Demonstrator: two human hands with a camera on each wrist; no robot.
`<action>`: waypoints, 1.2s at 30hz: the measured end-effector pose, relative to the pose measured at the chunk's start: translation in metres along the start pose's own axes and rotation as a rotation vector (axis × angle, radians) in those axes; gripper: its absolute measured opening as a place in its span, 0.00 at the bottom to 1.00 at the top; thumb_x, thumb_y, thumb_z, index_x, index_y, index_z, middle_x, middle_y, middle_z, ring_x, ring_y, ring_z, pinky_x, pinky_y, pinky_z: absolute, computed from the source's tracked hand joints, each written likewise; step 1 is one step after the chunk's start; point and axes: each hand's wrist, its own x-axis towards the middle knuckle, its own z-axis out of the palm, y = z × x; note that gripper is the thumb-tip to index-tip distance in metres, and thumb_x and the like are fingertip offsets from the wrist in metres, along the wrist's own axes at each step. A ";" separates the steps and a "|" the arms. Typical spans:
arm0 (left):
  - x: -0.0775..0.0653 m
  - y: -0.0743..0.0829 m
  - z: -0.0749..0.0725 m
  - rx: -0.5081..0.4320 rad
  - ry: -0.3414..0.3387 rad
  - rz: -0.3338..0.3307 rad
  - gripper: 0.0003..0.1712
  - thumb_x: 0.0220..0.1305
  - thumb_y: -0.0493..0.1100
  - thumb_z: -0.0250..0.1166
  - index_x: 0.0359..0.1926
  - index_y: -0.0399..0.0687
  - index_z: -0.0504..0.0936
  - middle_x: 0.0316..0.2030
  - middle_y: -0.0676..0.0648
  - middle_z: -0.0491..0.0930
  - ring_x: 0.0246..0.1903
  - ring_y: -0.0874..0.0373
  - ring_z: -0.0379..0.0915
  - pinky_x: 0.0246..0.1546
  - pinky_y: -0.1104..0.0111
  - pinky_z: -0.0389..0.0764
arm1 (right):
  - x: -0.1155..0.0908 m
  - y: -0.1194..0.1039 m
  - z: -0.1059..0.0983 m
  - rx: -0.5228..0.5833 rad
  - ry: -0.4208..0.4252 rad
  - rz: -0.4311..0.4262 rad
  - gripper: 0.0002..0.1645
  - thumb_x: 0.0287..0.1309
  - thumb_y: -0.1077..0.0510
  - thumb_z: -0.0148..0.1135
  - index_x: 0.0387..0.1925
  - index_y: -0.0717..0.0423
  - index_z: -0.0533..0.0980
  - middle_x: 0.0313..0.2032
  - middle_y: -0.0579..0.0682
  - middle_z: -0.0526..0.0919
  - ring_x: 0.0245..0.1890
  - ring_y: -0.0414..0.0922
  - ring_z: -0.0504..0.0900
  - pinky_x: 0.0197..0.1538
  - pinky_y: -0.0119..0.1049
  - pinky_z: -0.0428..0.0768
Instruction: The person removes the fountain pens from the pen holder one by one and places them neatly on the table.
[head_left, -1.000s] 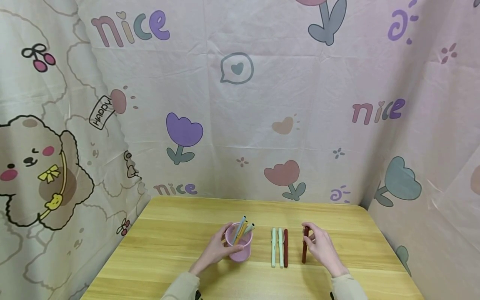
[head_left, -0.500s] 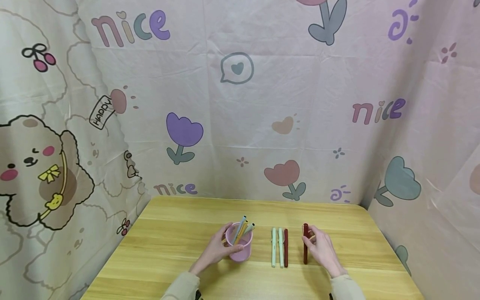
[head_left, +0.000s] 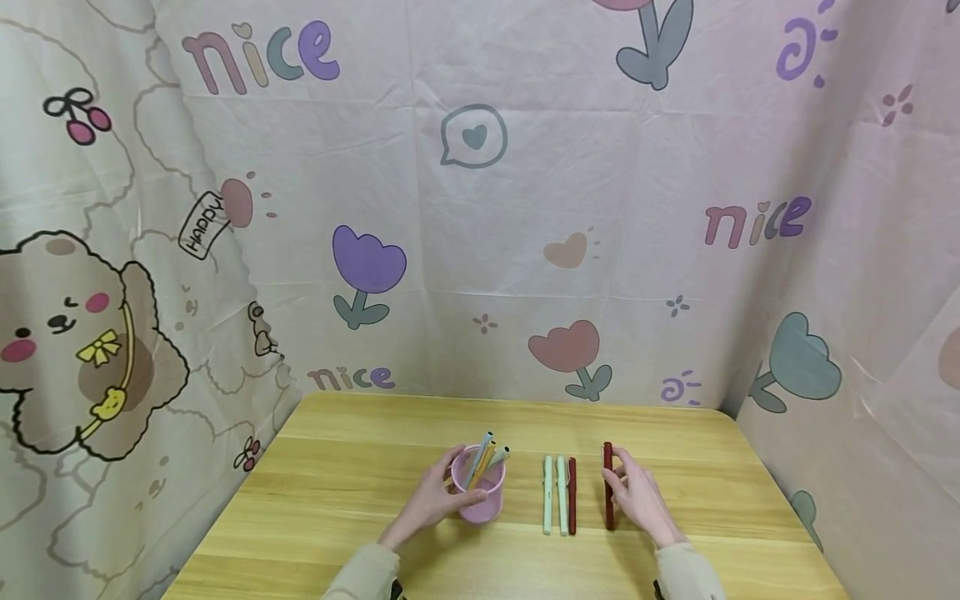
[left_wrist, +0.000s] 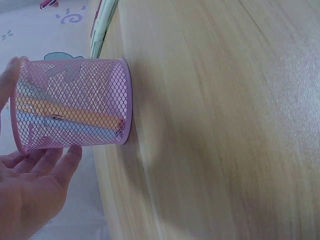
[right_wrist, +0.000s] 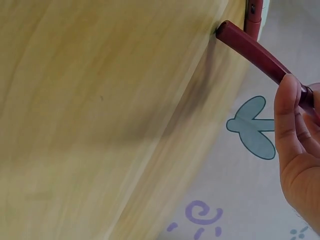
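Note:
My left hand [head_left: 435, 493] grips a pink mesh pen holder [head_left: 482, 510] near its rim, thumb at the front and fingers round the far side. Inside lean a blue, an orange and a pale green pen. Through the mesh in the left wrist view the orange pen [left_wrist: 75, 114] shows. My right hand [head_left: 637, 497] pinches a dark red pen [head_left: 608, 487] between thumb and fingers. In the right wrist view that pen [right_wrist: 252, 54] is tilted, its lower end close to the table; whether it touches, I cannot tell.
Between the hands lie two pale green pens, the left one [head_left: 547, 496] and the right one [head_left: 562, 497], plus another dark red pen [head_left: 572, 497], side by side. They rest on a wooden table [head_left: 360, 450]. A printed curtain [head_left: 480, 250] hangs behind and at both sides.
The right hand's fingers have shifted lower on the dark red pen, so more of its upper end shows, and the pen stands more upright. The left hand and pen holder stay put.

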 end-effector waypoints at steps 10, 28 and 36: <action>0.000 0.000 0.000 -0.004 0.000 0.001 0.55 0.55 0.45 0.77 0.75 0.31 0.56 0.69 0.24 0.64 0.66 0.28 0.67 0.62 0.49 0.81 | 0.005 0.004 0.001 0.050 -0.026 0.013 0.34 0.63 0.69 0.61 0.68 0.64 0.62 0.34 0.58 0.83 0.22 0.46 0.82 0.22 0.31 0.84; 0.001 -0.001 0.000 0.016 0.003 0.001 0.56 0.55 0.46 0.77 0.75 0.30 0.56 0.68 0.23 0.64 0.65 0.27 0.68 0.61 0.50 0.82 | 0.012 0.013 0.008 0.234 -0.128 0.085 0.25 0.65 0.67 0.61 0.59 0.73 0.66 0.30 0.58 0.82 0.22 0.49 0.81 0.26 0.39 0.87; 0.000 -0.001 0.001 0.050 0.004 0.003 0.56 0.56 0.49 0.77 0.74 0.30 0.56 0.68 0.23 0.65 0.65 0.27 0.68 0.61 0.49 0.82 | 0.014 0.020 0.015 0.337 -0.190 0.122 0.27 0.64 0.66 0.62 0.59 0.78 0.65 0.31 0.58 0.81 0.24 0.46 0.81 0.29 0.39 0.89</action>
